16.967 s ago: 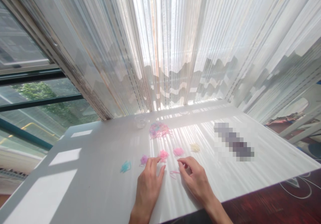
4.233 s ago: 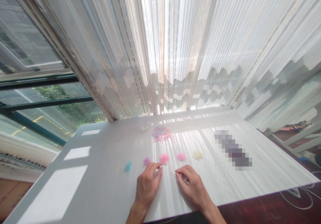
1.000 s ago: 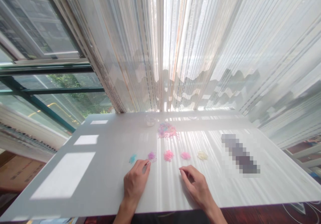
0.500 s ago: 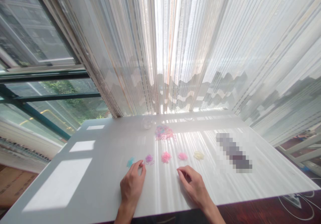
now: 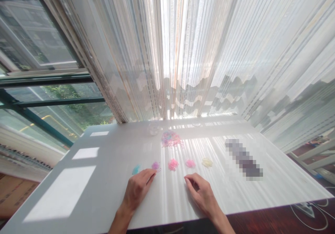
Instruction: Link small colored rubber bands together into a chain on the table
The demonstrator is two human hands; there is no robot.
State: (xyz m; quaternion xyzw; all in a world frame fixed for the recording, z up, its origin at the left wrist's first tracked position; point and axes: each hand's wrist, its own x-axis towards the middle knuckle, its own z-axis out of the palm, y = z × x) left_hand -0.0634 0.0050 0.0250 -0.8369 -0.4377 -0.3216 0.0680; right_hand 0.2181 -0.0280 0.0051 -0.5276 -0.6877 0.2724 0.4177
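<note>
My left hand (image 5: pixel 138 187) reaches over the white table with thumb and fingertips pinched together at the near edge of a small purple pile (image 5: pixel 156 165). Whatever is in that pinch is too small to make out. Just beyond its knuckles lies a turquoise pile (image 5: pixel 136 169). My right hand (image 5: pixel 200 192) rests on the tabletop, thumb and forefinger pressed together below a light pink pile (image 5: pixel 190 163); I cannot tell if they hold anything. Between the hands and farther off is a deeper pink pile (image 5: pixel 173 164). The piles look like tiny thin loops.
Behind the row sits a larger mixed-colour heap (image 5: pixel 172 139), with a clear round container (image 5: pixel 154 129) to its left. A pale yellow pile (image 5: pixel 207 162) ends the row. A pixelated dark object (image 5: pixel 244 159) lies at right. Curtains (image 5: pixel 180 52) hang behind the table (image 5: pixel 110 181).
My left hand has moved right, from beside the turquoise pile to the purple one, and its fingertips have come together. My right hand has stayed in place.
</note>
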